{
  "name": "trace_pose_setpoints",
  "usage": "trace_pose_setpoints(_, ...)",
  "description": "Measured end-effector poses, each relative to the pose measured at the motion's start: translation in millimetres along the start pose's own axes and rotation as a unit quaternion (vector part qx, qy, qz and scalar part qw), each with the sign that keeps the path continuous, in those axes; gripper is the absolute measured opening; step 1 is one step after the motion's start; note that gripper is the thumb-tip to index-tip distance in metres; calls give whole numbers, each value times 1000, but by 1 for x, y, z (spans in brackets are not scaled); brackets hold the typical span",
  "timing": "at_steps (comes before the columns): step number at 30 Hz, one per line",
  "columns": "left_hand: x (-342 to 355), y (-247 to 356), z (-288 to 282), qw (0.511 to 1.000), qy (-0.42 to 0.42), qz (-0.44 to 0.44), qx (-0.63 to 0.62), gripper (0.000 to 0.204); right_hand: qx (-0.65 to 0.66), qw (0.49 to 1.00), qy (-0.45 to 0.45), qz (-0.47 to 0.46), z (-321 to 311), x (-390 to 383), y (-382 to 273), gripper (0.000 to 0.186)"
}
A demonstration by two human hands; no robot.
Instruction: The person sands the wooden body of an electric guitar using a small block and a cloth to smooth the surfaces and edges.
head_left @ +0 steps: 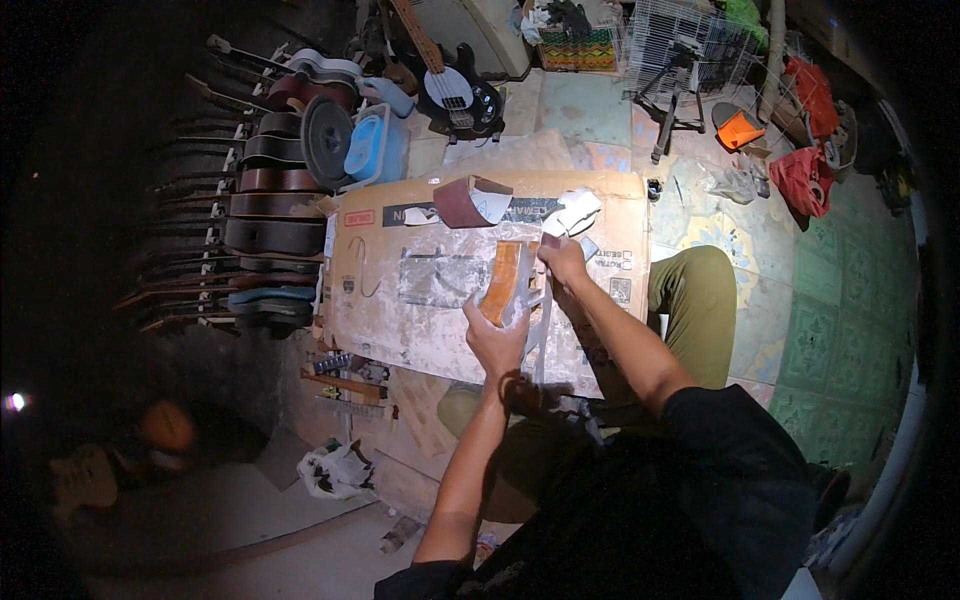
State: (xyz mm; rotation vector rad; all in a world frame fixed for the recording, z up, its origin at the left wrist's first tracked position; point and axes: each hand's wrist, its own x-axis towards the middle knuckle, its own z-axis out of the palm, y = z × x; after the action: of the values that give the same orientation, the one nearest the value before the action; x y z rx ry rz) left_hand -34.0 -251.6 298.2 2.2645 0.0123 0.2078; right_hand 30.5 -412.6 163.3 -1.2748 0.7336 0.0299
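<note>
My left hand (497, 340) is closed around the lower end of an orange-brown wooden block (507, 272) with a pale, dusty side. Just to its right, my right hand (567, 262) is closed, its fingertips pinching a small dark reddish-brown piece that looks like sandpaper (551, 241). A narrow grey strip (543, 335) runs down between my hands toward my lap; whether it joins the block I cannot tell. Beyond the block lies a curled sheet of dark red sandpaper (462, 203), with crumpled white paper (574, 213) to its right. Everything is over a dusty cardboard sheet (370, 310).
Several guitars (275, 235) stand in a row at the left, beside a blue tub (372, 148) and a grey round lid (326, 142). A black bass guitar (460, 95) leans at the back. A black stand (678, 95), orange dustpan (738, 130) and red bag (802, 182) are back right.
</note>
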Motion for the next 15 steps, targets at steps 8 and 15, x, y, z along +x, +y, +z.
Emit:
trace_pose_setpoints(8, -6, 0, 6, 999, 23, 25, -17, 64, -37, 997, -26, -64, 0, -1, 20, 14)
trace_pose_setpoints(15, -3, -5, 4, 1000, 5, -5, 12, 69, -17, 997, 24, -72, 1, 1, 17, 32)
